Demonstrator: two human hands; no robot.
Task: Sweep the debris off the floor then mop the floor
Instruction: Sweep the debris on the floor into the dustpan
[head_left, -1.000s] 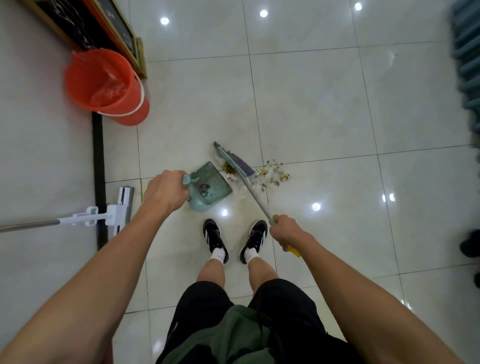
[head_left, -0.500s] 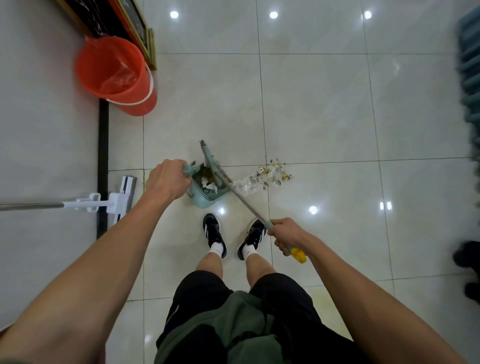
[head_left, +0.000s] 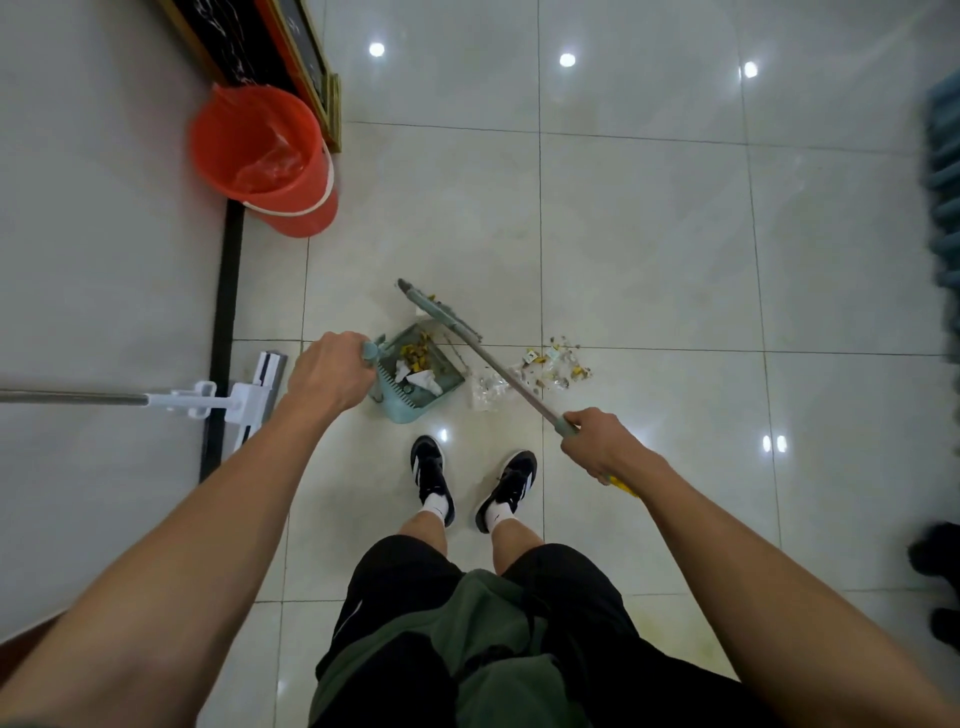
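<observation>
1. Since a moment ago the broom head has swung from over the dustpan out past its far edge, and more yellow scraps and white paper now sit inside the pan.
2. Left hand is curled tight round the dustpan's handle, pan sitting on the tiled floor just ahead of the shoes.
3. Right hand is wrapped around the broom's pole near the yellow end, pole slanting up-left over the mess.
4. Leftover debris is still on the floor just right of the pan, with a bit of clear plastic next to it.
5. Mop lies by the left wall, nobody touching it.
6. Red bucket with a red liner stands further back, well apart from the pan.
</observation>
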